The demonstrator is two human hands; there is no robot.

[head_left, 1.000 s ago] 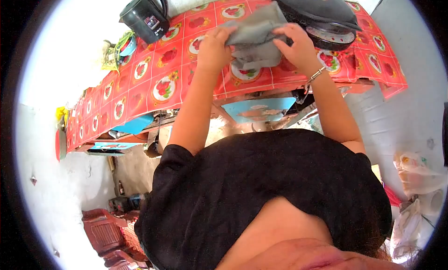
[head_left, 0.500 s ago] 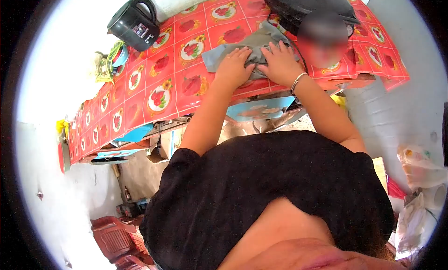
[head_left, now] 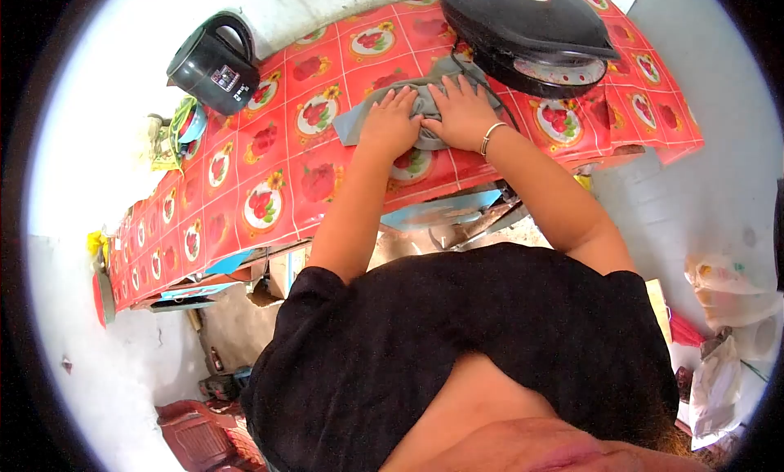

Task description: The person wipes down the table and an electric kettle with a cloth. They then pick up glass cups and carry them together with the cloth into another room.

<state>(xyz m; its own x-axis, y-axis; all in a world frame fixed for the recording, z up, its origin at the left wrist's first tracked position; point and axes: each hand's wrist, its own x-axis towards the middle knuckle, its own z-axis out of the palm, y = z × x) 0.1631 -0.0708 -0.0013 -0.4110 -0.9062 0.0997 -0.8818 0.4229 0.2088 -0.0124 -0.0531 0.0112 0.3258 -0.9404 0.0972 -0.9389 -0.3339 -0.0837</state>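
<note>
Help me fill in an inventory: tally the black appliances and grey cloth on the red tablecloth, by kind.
Black kettle: 1
Black lidded appliance: 1
Grey cloth, under the left hand and right hand: 1
Total: 3

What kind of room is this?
It's probably a kitchen or eating room in someone's home. You can see a black jug kettle, what looks like an electric griddle, and a red fruit-patterned tablecloth.

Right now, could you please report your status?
Left hand and right hand on grey cloth. Cloth rumpled on red tablecloth. Dark cord close by right hand.
</note>
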